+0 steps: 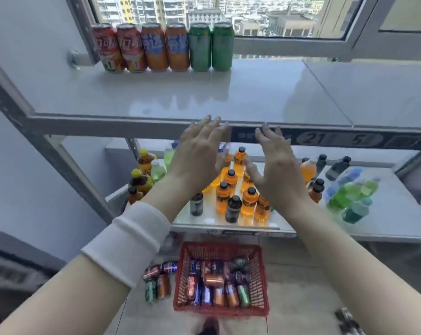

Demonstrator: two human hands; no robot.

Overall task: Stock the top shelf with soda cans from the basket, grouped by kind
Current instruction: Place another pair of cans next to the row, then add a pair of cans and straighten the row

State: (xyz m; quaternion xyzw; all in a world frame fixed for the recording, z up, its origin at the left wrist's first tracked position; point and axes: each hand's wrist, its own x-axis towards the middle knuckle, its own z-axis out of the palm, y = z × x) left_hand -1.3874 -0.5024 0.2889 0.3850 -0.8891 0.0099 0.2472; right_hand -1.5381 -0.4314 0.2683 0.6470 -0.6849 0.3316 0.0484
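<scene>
On the grey top shelf (253, 97), along its back left, stand two red cans (118, 48), two orange cans (166, 47) and two green cans (210, 47) in one row, paired by kind. On the floor below sits a red basket (262, 281) with several mixed cans lying in it. My left hand (197, 153) and my right hand (274, 165) hover side by side just below the shelf's front edge. Both are empty, with fingers spread.
Several loose cans (157, 279) lie on the floor left of the basket. The lower shelf (386, 213) holds many orange, dark and green bottles. A window (253, 15) rises behind the top shelf. A shoe tip (209, 325) shows at the bottom.
</scene>
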